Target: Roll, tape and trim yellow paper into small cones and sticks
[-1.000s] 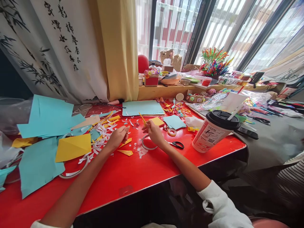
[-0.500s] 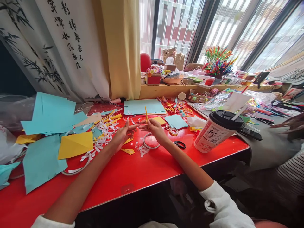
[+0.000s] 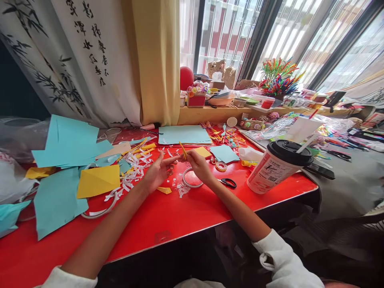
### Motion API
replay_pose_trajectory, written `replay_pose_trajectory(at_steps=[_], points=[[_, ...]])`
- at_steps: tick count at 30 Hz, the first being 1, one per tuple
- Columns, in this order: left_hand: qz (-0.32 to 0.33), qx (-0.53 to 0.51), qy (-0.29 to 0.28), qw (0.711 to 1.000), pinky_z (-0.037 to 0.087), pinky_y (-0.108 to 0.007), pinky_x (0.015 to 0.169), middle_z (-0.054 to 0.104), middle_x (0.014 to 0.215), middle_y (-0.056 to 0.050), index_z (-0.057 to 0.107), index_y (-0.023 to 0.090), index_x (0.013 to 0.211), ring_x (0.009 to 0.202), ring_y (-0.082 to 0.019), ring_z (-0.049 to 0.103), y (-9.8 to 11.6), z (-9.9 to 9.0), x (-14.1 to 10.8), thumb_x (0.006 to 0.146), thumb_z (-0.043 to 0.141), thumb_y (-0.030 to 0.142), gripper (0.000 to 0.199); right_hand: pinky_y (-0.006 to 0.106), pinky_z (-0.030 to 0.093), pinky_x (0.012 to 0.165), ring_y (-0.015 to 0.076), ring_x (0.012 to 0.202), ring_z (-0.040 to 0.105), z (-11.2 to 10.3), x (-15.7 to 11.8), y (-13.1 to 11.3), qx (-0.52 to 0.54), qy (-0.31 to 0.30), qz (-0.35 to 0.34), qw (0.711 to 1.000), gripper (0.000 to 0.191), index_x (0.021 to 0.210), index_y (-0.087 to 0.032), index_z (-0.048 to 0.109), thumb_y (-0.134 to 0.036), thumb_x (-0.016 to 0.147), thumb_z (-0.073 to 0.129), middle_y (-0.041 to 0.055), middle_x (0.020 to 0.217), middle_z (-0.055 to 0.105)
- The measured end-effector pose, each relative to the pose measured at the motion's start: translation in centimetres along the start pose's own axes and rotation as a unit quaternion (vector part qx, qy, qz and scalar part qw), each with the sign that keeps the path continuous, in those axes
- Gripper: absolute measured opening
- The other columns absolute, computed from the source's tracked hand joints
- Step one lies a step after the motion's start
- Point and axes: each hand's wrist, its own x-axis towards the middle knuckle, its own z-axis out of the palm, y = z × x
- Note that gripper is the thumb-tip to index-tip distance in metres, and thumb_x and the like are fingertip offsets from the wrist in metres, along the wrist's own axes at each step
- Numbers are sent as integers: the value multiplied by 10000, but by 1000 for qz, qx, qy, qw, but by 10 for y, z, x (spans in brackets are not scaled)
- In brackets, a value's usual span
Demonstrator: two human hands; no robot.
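A narrow folded strip of yellow paper [image 3: 183, 149] is pinched in my right hand [image 3: 198, 165], its tip pointing up and slightly left. My left hand [image 3: 159, 173] is beside it, thumb raised and index finger stretched toward the strip and the right fingertips; it seems to grip nothing. Below the hands lie a white ring [image 3: 192, 185] and small white paper scraps [image 3: 181, 189]. A folded yellow paper piece [image 3: 165, 190] rests near my left wrist. Black-handled scissors [image 3: 229, 183] lie right of my right wrist, partly hidden by it. Behind them sits a small tape roll [image 3: 221, 166].
Blue paper sheets [image 3: 57, 200] and a yellow sheet [image 3: 98, 181] cover the left. White shreds [image 3: 132, 174] lie between them and my left hand. A lidded paper cup [image 3: 274, 170] stands at the right edge. Blue sheets [image 3: 184, 135] and yellow squares [image 3: 203, 151] lie behind.
The yellow strip has tipped from nearly upright to leaning left. My left index finger has come closer to the right fingertips. The whole view has shifted slightly.
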Motion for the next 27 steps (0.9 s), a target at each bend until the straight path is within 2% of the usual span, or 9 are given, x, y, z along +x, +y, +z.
replay_pose_trajectory(at_steps=[4, 8, 13, 20, 27], points=[[-2, -42, -4, 999, 414, -196, 589, 575, 861, -62, 710, 158, 966, 670, -94, 456, 2, 4, -2, 887, 370, 517, 501, 293, 470, 794, 140, 810, 593, -4, 0, -3, -53, -8, -9, 999, 188, 850, -214, 521, -338, 916, 397, 22, 833, 620], [27, -30, 9, 999, 414, -210, 583, 596, 890, -66, 706, 186, 978, 663, -104, 456, 4, 1, -2, 884, 345, 542, 515, 264, 471, 715, 124, 704, 586, -5, 0, -4, -65, -19, -9, 998, 217, 823, -207, 509, -342, 925, 374, 11, 765, 609], [4, -42, 17, 999, 402, -191, 557, 587, 826, -64, 710, 151, 971, 640, -95, 446, 2, -2, 0, 893, 345, 530, 532, 279, 465, 765, 136, 793, 591, -6, 0, -7, -66, 15, -29, 997, 263, 973, -205, 528, -352, 949, 312, 40, 857, 639], [1, -50, 0, 999, 408, -199, 584, 612, 850, -80, 673, 108, 1070, 656, -97, 463, 6, 2, -4, 919, 298, 498, 562, 296, 487, 761, 147, 811, 619, -5, 0, -2, -69, 9, -60, 996, 252, 938, -204, 550, -366, 939, 357, 58, 907, 649], [7, -80, -4, 997, 408, -213, 596, 593, 846, -70, 676, 92, 1050, 671, -105, 463, 4, 7, -5, 929, 297, 458, 540, 322, 473, 780, 170, 834, 599, -7, -1, -1, -97, 0, -67, 993, 247, 942, -206, 547, -362, 938, 356, 69, 898, 638]])
